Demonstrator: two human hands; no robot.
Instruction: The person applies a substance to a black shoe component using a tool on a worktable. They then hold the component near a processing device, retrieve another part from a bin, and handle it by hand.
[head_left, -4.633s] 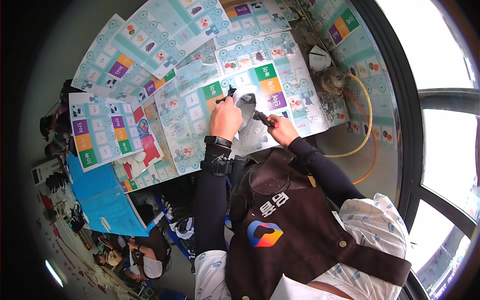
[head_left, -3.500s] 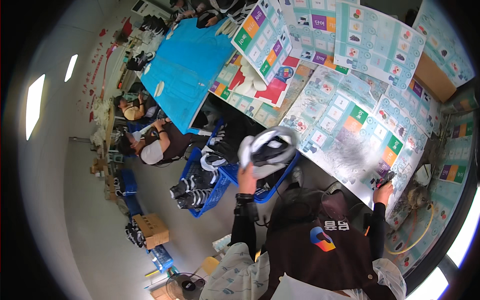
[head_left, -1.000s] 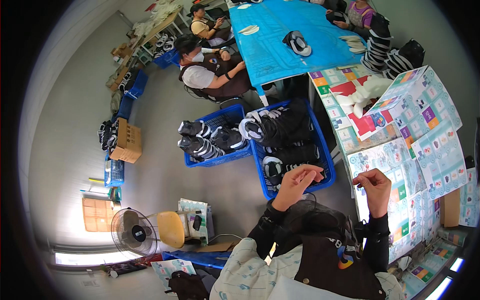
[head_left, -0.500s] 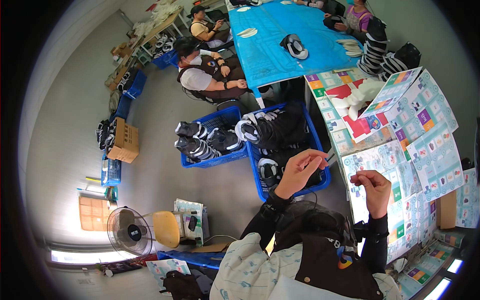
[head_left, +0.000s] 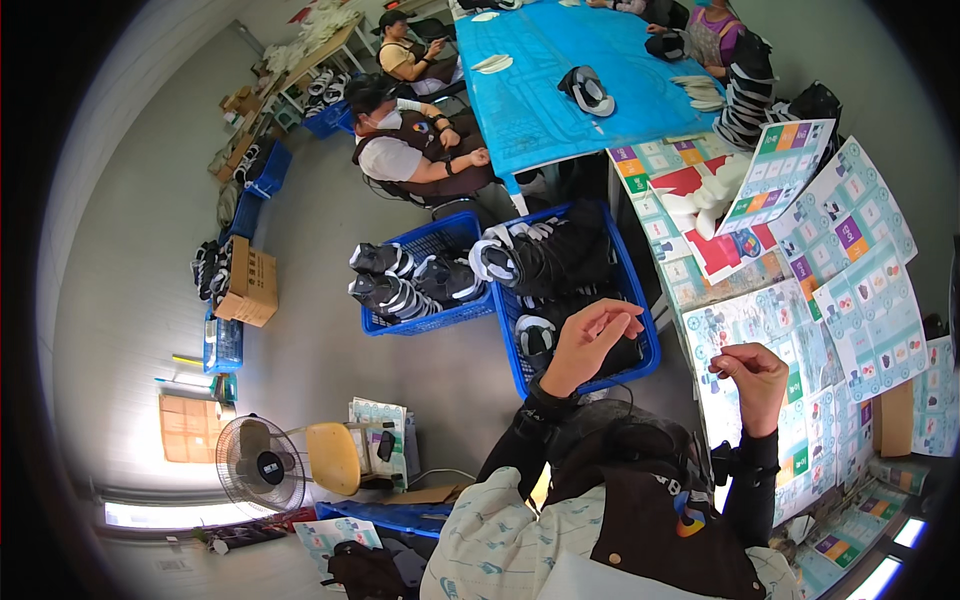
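Observation:
My left hand [head_left: 590, 345] is raised over the right-hand blue basket [head_left: 655, 350], its fingers curled and drawn together near the thumb. Whatever its fingertips may hold is too small to make out. My right hand [head_left: 757, 385] hovers over the near edge of the sheet-covered table [head_left: 700, 290], thumb and forefinger pinched. Anything in that pinch is also too small to name. A gap separates the two hands. Black-and-white high-top shoes [head_left: 560, 255] fill the basket beneath my left hand.
A second blue basket [head_left: 440, 322] of shoes stands to the left. Beyond is a blue-covered table [head_left: 530, 90] with a single shoe [head_left: 587, 92]. A seated person [head_left: 410, 150] is beside it; others sit farther off. A fan [head_left: 262, 462] and yellow chair [head_left: 332, 458] stand lower left.
My left hand has shifted slightly left and turned a little. My right hand has moved slightly to the right. The seated person's hands have moved somewhat.

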